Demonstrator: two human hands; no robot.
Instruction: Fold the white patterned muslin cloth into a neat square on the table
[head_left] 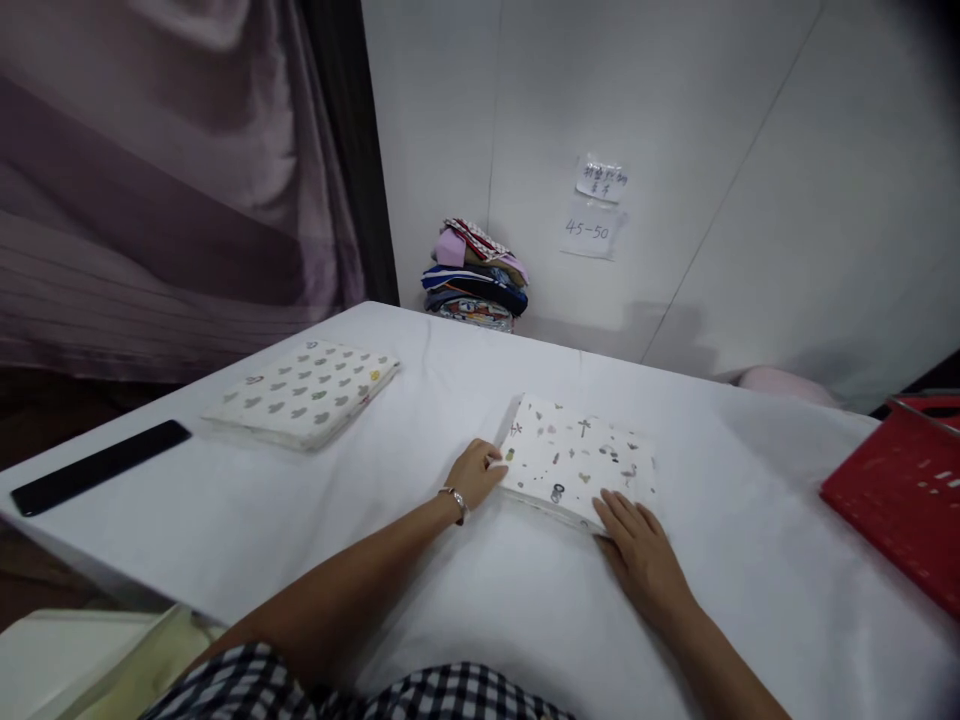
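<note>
White table (442, 385): your left hand (474, 476) half-curled against folded cloth (559, 455), grip unclear; your right hand (639, 548) open, flat on its corner.

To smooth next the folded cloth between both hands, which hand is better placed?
Probably the right hand: its fingers rest on top of the folded cloth; the left hand is at its left edge.
</note>
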